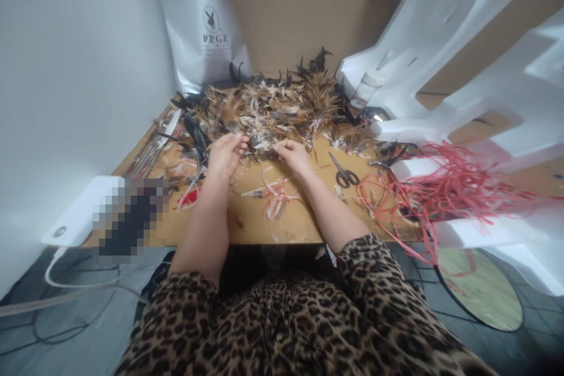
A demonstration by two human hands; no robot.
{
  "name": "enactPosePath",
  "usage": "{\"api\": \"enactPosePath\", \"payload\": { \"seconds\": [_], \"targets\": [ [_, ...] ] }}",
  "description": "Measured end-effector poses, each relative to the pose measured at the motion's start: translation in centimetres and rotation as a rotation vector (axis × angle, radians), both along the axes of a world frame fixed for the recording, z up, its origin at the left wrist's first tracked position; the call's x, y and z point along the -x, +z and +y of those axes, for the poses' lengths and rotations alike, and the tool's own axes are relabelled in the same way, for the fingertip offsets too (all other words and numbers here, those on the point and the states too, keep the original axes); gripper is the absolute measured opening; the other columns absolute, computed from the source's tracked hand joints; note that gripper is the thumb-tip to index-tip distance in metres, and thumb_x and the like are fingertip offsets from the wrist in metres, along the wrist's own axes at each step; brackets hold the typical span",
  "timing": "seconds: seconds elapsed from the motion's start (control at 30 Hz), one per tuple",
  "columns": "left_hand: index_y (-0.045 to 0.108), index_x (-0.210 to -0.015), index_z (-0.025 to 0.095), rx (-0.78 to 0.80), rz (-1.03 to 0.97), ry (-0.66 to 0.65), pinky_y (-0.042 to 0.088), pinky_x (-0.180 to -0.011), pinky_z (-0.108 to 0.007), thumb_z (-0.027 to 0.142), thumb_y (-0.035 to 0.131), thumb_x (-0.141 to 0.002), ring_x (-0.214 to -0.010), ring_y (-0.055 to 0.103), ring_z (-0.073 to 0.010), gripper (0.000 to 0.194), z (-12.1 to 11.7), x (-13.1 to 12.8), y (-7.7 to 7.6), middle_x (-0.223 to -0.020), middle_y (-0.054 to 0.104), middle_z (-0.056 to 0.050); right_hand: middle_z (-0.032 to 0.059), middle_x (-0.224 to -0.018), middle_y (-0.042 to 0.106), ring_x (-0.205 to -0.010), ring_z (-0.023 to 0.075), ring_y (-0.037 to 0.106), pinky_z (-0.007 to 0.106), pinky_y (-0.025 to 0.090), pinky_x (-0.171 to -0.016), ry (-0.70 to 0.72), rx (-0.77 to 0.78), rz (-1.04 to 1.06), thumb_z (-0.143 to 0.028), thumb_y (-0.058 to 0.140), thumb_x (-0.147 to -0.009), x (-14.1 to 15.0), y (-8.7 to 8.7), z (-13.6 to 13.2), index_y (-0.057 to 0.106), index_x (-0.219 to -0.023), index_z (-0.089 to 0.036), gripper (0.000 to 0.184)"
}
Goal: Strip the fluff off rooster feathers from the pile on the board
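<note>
Brown, white and black feathers (273,106) lie in a broad heap across the back of the wooden table. My left hand (226,154) is at the heap's front edge, its thumb and fingers pinched on a brown feather (230,111) that stands up from them, slightly blurred. To its right, my right hand (291,155) is also pinched closed, close against the pale feather bases; whatever is between its fingertips is too small to make out. Black-handled scissors (346,175) rest to the right of that hand. Pink and white ribbon scraps (277,197) lie between my forearms.
A tangle of pink-red strips (458,188) spreads over the right side, beside white foam pieces (476,232). At left are a white device with a cable (83,211) and a pixelated dark object (132,217). Behind the heap stands a white bag (198,17).
</note>
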State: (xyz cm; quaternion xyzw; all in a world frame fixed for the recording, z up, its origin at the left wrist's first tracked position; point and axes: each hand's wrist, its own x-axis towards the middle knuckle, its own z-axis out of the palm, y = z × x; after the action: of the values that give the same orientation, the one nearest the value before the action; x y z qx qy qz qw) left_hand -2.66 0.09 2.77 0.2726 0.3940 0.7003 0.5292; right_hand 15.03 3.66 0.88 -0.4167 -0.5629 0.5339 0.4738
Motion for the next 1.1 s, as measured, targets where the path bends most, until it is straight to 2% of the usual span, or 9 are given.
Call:
{"api": "enactPosePath", "payload": {
  "seconds": [0.13,0.23,0.37,0.53,0.83,0.9,1.0,1.1],
  "targets": [
    [0.06,-0.073,0.012,-0.002,-0.184,0.047,0.039,-0.043,-0.007,0.011,0.064,-0.075,-0.049,0.054,-0.0009,0.004,0.2,1.4,0.3,-0.065,0.065,0.0,-0.0002,-0.066,0.063,-0.061,0.0102,0.053,0.024,0.04,-0.065,-0.017,-0.209,-0.261,-0.031,0.062,-0.068,-0.3,-0.8,0.4,0.064,-0.069,-0.015,0.016],
    [0.06,-0.074,0.012,0.032,-0.194,0.051,0.039,-0.043,-0.008,0.009,0.061,-0.077,-0.049,0.054,-0.0008,0.004,0.2,1.2,0.3,-0.064,0.064,0.0,0.0019,-0.075,0.066,-0.072,0.013,0.057,0.025,0.041,-0.073,-0.012,-0.361,-0.49,-0.026,0.057,-0.072,-0.3,-1.3,0.4,0.066,-0.071,-0.016,0.013],
    [0.06,-0.074,0.012,0.037,-0.198,0.048,0.039,-0.044,-0.008,0.011,0.063,-0.076,-0.049,0.054,-0.0008,0.004,0.3,1.0,0.1,-0.065,0.064,0.001,0.0026,-0.078,0.066,-0.079,0.014,0.057,0.025,0.041,-0.076,0.044,-0.512,-0.664,-0.023,0.053,-0.075,0.1,-1.4,-0.1,0.067,-0.073,-0.017,0.015],
    [0.06,-0.075,0.012,0.011,-0.221,0.047,0.039,-0.043,-0.008,0.012,0.064,-0.076,-0.05,0.054,-0.0009,0.003,0.5,1.4,-0.2,-0.066,0.065,0.0,0.0033,-0.085,0.065,-0.081,0.015,0.057,0.024,0.04,-0.076,0.1,-0.545,-0.816,-0.024,0.051,-0.078,1.2,-0.8,-0.8,0.067,-0.08,-0.019,0.017],
    [0.06,-0.075,0.012,0.013,-0.232,0.059,0.038,-0.042,-0.009,0.01,0.063,-0.076,-0.048,0.053,-0.0013,0.003,0.5,1.2,0.1,-0.064,0.064,0.0,0.0047,-0.099,0.066,-0.093,0.019,0.059,0.029,0.041,-0.079,0.177,-0.657,-1.098,-0.029,0.045,-0.084,4.9,2.9,-0.8,0.066,-0.094,-0.022,0.024],
    [0.06,-0.075,0.011,0.002,-0.236,0.055,0.038,-0.041,-0.009,0.01,0.061,-0.077,-0.047,0.054,-0.0017,0.002,0.5,1.3,0.1,-0.064,0.064,0.0,0.0074,-0.101,0.066,-0.092,0.0217,0.06,0.031,0.043,-0.075,0.195,-0.661,-1.188,-0.029,0.045,-0.083,5.9,2.9,-0.6,0.065,-0.097,-0.022,0.026],
    [0.061,-0.076,0.011,-0.006,-0.228,0.064,0.037,-0.041,-0.01,0.01,0.06,-0.078,-0.047,0.054,-0.002,0.002,0.6,1.4,-0.2,-0.064,0.064,0.0,0.0118,-0.095,0.068,-0.086,0.0246,0.061,0.033,0.044,-0.07,0.227,-0.639,-1.287,-0.025,0.046,-0.08,6.7,2.5,-0.3,0.067,-0.09,-0.018,0.025],
    [0.061,-0.076,0.011,0.003,-0.223,0.063,0.038,-0.041,-0.01,0.011,0.063,-0.076,-0.048,0.054,-0.002,0.002,0.7,1.4,-0.3,-0.065,0.064,0.0,0.0102,-0.085,0.068,-0.08,0.0225,0.061,0.032,0.043,-0.069,0.181,-0.589,-1.183,-0.023,0.049,-0.077,6.0,2.2,0.3,0.067,-0.079,-0.017,0.019]
  ]
}}
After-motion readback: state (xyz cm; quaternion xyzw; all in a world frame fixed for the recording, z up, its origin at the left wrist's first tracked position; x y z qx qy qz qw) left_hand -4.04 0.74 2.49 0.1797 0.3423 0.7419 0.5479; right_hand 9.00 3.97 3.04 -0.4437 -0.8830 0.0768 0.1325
